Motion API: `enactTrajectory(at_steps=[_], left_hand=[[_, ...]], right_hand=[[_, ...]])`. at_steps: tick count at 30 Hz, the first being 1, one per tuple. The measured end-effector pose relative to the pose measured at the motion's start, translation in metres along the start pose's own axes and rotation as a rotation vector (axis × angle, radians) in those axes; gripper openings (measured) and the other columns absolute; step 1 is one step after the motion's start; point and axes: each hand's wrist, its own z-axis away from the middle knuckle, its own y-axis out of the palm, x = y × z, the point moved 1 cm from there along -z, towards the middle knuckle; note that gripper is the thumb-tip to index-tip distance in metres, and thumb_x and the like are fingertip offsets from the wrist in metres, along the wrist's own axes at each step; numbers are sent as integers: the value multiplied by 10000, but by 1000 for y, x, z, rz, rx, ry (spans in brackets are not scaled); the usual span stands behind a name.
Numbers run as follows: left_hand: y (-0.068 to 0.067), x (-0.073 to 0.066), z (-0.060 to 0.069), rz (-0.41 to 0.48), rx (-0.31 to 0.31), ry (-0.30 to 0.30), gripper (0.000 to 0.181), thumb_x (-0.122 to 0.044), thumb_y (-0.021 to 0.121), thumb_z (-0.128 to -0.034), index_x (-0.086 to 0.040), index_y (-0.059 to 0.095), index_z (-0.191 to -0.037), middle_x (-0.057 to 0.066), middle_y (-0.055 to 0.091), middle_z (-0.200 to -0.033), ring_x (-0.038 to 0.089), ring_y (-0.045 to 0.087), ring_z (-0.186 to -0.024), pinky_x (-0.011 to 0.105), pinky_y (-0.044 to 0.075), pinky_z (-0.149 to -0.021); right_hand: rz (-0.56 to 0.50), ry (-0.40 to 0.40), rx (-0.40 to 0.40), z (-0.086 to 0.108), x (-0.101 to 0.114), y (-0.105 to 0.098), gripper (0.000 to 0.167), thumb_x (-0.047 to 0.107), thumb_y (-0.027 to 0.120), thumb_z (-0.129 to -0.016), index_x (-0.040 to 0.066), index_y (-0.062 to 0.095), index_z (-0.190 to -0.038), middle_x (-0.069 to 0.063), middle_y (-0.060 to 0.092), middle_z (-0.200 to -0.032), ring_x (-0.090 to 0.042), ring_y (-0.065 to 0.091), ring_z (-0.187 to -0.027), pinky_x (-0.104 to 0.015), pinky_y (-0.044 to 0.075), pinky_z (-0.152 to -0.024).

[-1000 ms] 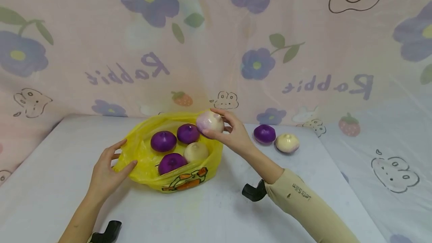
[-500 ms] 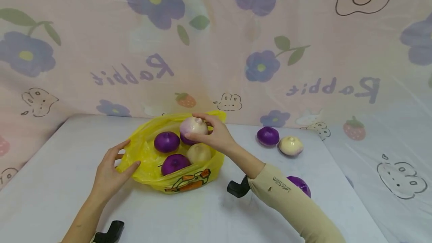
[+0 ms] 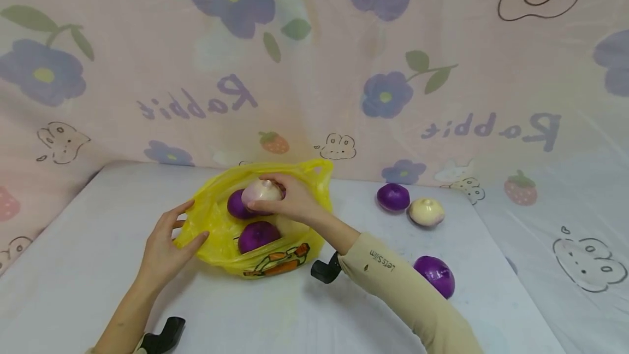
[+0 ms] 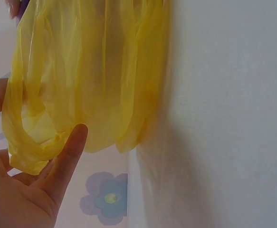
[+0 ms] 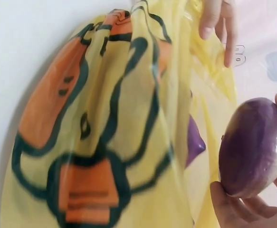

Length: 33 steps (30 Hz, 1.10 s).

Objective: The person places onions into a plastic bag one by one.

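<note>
My right hand (image 3: 297, 201) grips a glossy onion (image 3: 260, 194), white on top and purple beneath, above the mouth of a yellow plastic bag (image 3: 208, 236). In the right wrist view, thumb and fingers hold this onion (image 5: 250, 147) by its sides. My left hand (image 3: 167, 247) holds the bag's left rim, thumb and fingers spread; the left wrist view shows the thumb lying against the yellow film (image 4: 102, 95). Inside the bag sit a purple onion (image 3: 257, 237) and another purple onion (image 3: 238, 206), partly hidden. The right hand covers other contents.
Right of the bag on the white table (image 3: 236, 321) lie a purple onion (image 3: 393, 197), a pale onion (image 3: 426, 212) and, beside the right sleeve, another purple onion (image 3: 434, 276). A patterned curtain (image 3: 314, 70) hangs behind the table.
My right hand has carried the white-and-purple onion leftward and lower, from the bag's right rim to over its middle. The purple onion near the right sleeve has come into view. My left hand keeps its hold.
</note>
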Motion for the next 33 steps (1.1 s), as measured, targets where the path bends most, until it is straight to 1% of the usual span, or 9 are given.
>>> enactTrajectory(at_steps=[5, 12, 14, 19, 25, 29, 33], left_hand=[[0, 0, 0, 15, 3, 2, 663, -99, 707, -822, -30, 414, -1413, 228, 450, -1349, 402, 494, -1089, 635, 441, -848], [-2, 2, 0, 15, -18, 17, 654, -72, 697, -816, -30, 423, -1409, 217, 459, -1342, 381, 507, -1058, 638, 441, -839], [-2, 2, -1, 12, -21, 25, 655, -69, 698, -816, -34, 424, -1410, 212, 464, -1342, 374, 516, -1057, 607, 457, -839], [0, 2, -2, 8, -16, 28, 654, -68, 704, -813, -38, 432, -1407, 209, 473, -1331, 375, 532, -1058, 537, 481, -826], [1, 1, -2, 29, -7, 8, 653, -59, 696, -823, -45, 422, -1415, 212, 458, -1345, 393, 514, -1082, 617, 458, -854], [-2, 1, -1, 20, -11, 5, 653, -54, 693, -820, -33, 421, -1412, 221, 458, -1343, 404, 515, -1074, 643, 453, -849], [-5, 1, -1, 19, -11, 9, 654, -50, 694, -820, -27, 418, -1413, 225, 455, -1341, 409, 512, -1074, 653, 447, -847]], right_hand=[[51, -28, 39, -3, 6, 15, 633, 422, 768, -767, 163, 574, -1311, 8, 596, -1284, -138, 558, -1109, -270, 465, -956], [61, -100, 89, -9, 10, 37, 600, 388, 763, -789, 126, 576, -1295, 10, 622, -1217, -91, 569, -1035, -186, 472, -895], [70, -111, 90, -10, 10, 41, 592, 384, 763, -789, 124, 581, -1290, 11, 625, -1212, -88, 571, -1033, -180, 471, -889], [95, -79, 105, -13, 8, 52, 590, 412, 754, -788, 155, 583, -1291, 1, 602, -1269, -102, 565, -1091, -191, 464, -913], [130, -51, 124, -16, 6, 63, 629, 449, 739, -794, 144, 570, -1317, -4, 595, -1288, -119, 554, -1117, -221, 453, -961], [111, -23, 160, -16, 4, 68, 657, 442, 733, -804, 132, 537, -1349, -17, 571, -1322, -119, 540, -1152, -235, 447, -980], [114, -14, 177, -18, 2, 72, 677, 442, 740, -794, 124, 528, -1354, -26, 567, -1330, -115, 542, -1154, -224, 454, -967]])
